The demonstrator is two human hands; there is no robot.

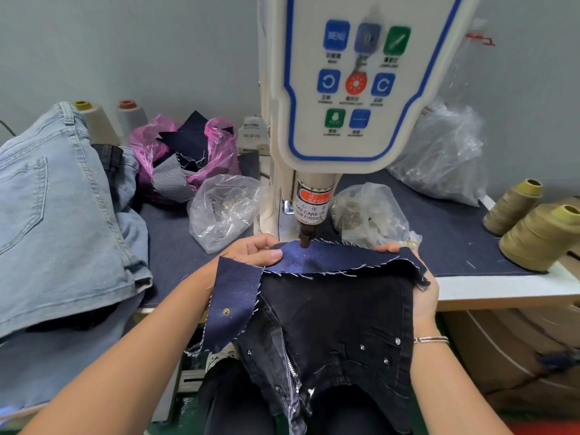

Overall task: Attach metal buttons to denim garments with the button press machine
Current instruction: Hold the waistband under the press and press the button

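Under the press head (303, 238), left hand (255, 249) pinching the navy denim strip (326, 257), thumb on top; right hand (422, 290) curled round its far end and the black jeans (335, 328) beneath. Best kept taut and flat, red laser dot (307, 256) centred on the mark, fingertips well clear of the punch. Frayed white-threaded edges; one brass button (226, 311) already set on the hanging end.

Lower die — hidden under denim strip (329, 257)
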